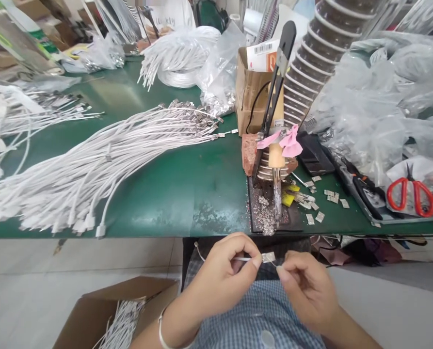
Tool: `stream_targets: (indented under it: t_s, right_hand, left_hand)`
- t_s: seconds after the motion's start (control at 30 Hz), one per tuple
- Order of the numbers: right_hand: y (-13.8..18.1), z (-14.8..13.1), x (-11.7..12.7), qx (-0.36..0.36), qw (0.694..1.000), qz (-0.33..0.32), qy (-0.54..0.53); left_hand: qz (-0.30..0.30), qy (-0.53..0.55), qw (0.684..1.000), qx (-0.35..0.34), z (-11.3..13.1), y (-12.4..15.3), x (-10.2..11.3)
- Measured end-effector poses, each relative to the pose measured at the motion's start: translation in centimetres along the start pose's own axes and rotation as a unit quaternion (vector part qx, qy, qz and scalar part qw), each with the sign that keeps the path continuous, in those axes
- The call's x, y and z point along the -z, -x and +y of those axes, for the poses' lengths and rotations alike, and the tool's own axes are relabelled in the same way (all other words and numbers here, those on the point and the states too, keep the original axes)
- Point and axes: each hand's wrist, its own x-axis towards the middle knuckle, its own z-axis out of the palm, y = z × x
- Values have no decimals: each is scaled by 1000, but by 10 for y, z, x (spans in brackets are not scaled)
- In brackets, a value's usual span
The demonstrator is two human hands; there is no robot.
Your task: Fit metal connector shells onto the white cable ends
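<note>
My left hand (234, 266) pinches a white cable (241, 259) close to its end, over my lap. A small flat metal connector (268, 257) sits at that end, just beyond the fingertips. My right hand (307, 286) is closed in a pinch at the tip of a thin wire (273, 263) that runs from the connector. The cable's other end (196, 244) curls out to the left of my left hand. In front of both hands, on the table edge, a soldering iron (276, 194) points down over a dark plate (292, 223) strewn with solder bits.
A large bundle of white cables (103, 155) covers the table's left. Loose metal connectors (320, 216) lie right of the iron. Red-handled scissors (410, 196) rest in a tray at the right. A ribbed duct (321, 53) rises behind. An open cardboard box (88, 315) of cables stands lower left.
</note>
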Motion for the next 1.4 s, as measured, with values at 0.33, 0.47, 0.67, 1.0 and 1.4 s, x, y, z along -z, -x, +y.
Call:
stream_targets:
  t_s: [0.33, 0.47, 0.67, 1.0, 1.4]
  right_hand:
    - [-18, -1, 5, 69, 997, 19, -3]
    - [-22, 2, 7, 73, 997, 29, -4]
    - [-28, 2, 10, 70, 997, 41, -9]
    - [-32, 2, 11, 66, 996, 49, -20]
    - [-35, 1, 13, 72, 995, 64, -5]
  left_hand:
    - [-13, 6, 1000, 26, 5, -14, -1]
    - [-28, 54, 996, 71, 5, -19, -3]
    - [-29, 94, 992, 79, 9, -26, -4]
    - [-11, 84, 994, 74, 10, -30, -7]
    - [-7, 68, 996, 52, 15, -31, -7]
